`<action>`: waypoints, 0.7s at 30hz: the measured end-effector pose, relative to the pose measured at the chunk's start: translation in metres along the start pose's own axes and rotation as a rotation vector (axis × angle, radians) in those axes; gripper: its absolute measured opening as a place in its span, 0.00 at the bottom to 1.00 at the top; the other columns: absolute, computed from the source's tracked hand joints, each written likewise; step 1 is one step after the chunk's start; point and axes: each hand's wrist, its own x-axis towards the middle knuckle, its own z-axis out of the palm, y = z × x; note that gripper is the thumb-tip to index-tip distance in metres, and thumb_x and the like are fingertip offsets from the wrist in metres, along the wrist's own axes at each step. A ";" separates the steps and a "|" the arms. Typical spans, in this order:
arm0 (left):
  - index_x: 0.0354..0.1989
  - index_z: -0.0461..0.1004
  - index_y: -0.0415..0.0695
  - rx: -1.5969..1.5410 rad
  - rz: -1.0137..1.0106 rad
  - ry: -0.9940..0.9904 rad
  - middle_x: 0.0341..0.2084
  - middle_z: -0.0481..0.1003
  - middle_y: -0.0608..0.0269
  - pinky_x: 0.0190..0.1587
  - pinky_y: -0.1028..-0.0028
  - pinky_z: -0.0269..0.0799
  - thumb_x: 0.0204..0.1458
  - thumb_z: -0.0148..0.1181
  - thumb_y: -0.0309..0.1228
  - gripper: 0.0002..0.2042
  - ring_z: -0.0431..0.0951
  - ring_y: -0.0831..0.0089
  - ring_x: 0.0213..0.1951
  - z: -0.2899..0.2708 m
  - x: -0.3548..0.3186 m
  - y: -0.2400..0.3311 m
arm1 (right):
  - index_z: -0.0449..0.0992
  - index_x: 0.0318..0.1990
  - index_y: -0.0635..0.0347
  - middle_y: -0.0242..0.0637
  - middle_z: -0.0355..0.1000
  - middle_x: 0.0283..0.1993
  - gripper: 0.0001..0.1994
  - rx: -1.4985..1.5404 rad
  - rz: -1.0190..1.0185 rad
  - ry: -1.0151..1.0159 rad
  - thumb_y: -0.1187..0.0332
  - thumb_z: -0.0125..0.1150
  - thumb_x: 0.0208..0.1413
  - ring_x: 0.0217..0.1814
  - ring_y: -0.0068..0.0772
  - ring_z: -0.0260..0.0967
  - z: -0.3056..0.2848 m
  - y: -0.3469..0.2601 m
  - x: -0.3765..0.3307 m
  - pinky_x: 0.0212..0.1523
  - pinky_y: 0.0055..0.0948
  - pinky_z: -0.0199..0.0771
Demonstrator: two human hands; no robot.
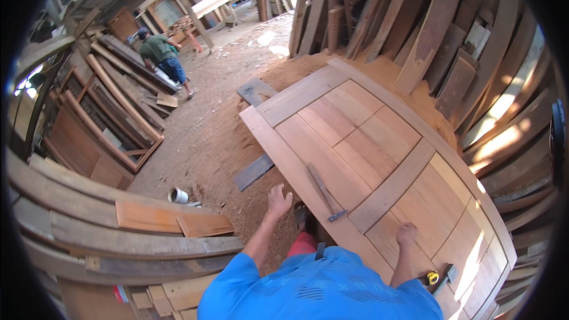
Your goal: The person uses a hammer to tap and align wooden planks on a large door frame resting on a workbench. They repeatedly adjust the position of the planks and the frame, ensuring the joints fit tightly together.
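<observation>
The right hand (407,234) presses flat and empty on the panelled wooden door (379,160), bracing the person's lean over it. The left hand (277,200) hangs released beside its near edge. A try square (325,192) rests at ten o'clock of the right hand, a yellow tape measure (432,278) at five o'clock.

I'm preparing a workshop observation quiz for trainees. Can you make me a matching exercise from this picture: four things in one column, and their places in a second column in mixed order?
Things:
1. Left hand
2. Right hand
3. Try square
4. White cup

Places:
A. On the sawdust-covered ground, left of the door
B. Lying on the door's near frame rail, between the two hands
C. Resting on a lower panel of the wooden door
D. At the door's left edge, fingers spread

Pairs: 1-D, 2-C, 3-B, 4-A
</observation>
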 end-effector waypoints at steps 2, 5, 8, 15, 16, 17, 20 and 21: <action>0.60 0.65 0.36 0.076 0.097 -0.033 0.57 0.67 0.37 0.63 0.49 0.60 0.51 0.63 0.42 0.31 0.65 0.41 0.60 0.023 0.112 0.005 | 0.82 0.37 0.60 0.46 0.75 0.53 0.17 -0.261 0.051 0.224 0.55 0.58 0.58 0.60 0.51 0.67 0.008 0.090 0.021 0.55 0.46 0.72; 0.60 0.65 0.35 0.240 0.122 -0.044 0.60 0.65 0.34 0.65 0.49 0.58 0.49 0.63 0.43 0.33 0.64 0.40 0.62 0.021 0.262 -0.026 | 0.79 0.49 0.61 0.43 0.75 0.54 0.24 -0.466 0.587 0.272 0.49 0.49 0.64 0.59 0.51 0.68 0.001 0.072 -0.006 0.54 0.47 0.73; 0.62 0.63 0.33 0.386 0.156 -0.033 0.62 0.62 0.32 0.68 0.48 0.54 0.48 0.63 0.46 0.36 0.61 0.40 0.65 0.033 0.428 -0.060 | 0.77 0.55 0.58 0.39 0.77 0.55 0.34 -0.104 1.175 0.227 0.36 0.41 0.64 0.59 0.53 0.70 0.017 0.074 -0.042 0.53 0.43 0.74; 0.69 0.53 0.32 0.541 0.066 -0.141 0.67 0.56 0.30 0.71 0.49 0.47 0.48 0.63 0.46 0.44 0.54 0.38 0.69 0.041 0.681 -0.130 | 0.64 0.67 0.50 0.39 0.64 0.68 0.38 1.273 1.477 0.549 0.31 0.40 0.61 0.66 0.52 0.62 0.180 -0.145 -0.109 0.64 0.56 0.57; 0.69 0.52 0.32 0.532 0.060 -0.150 0.67 0.55 0.31 0.71 0.49 0.47 0.49 0.63 0.46 0.44 0.53 0.39 0.69 0.047 0.710 -0.137 | 0.63 0.68 0.49 0.39 0.62 0.70 0.39 1.354 1.467 0.535 0.30 0.40 0.61 0.67 0.51 0.61 0.200 -0.175 -0.099 0.65 0.58 0.54; 0.70 0.52 0.32 0.524 0.053 -0.158 0.68 0.54 0.32 0.72 0.49 0.46 0.49 0.63 0.46 0.44 0.52 0.39 0.70 0.049 0.737 -0.143 | 0.61 0.69 0.48 0.39 0.61 0.71 0.39 1.358 1.500 0.541 0.30 0.39 0.61 0.68 0.51 0.60 0.213 -0.205 -0.081 0.66 0.58 0.54; 0.65 0.59 0.30 0.520 0.060 -0.306 0.64 0.62 0.32 0.68 0.52 0.55 0.52 0.58 0.47 0.38 0.61 0.40 0.66 0.064 0.789 -0.172 | 0.58 0.71 0.47 0.40 0.59 0.72 0.40 1.472 1.512 0.564 0.29 0.35 0.61 0.72 0.51 0.57 0.230 -0.274 -0.022 0.68 0.61 0.53; 0.63 0.61 0.29 0.470 0.031 -0.435 0.62 0.65 0.31 0.67 0.52 0.58 0.53 0.57 0.48 0.37 0.64 0.39 0.64 0.068 0.818 -0.184 | 0.59 0.70 0.46 0.40 0.60 0.72 0.40 1.577 1.443 0.553 0.28 0.35 0.61 0.72 0.51 0.57 0.236 -0.282 0.000 0.68 0.63 0.54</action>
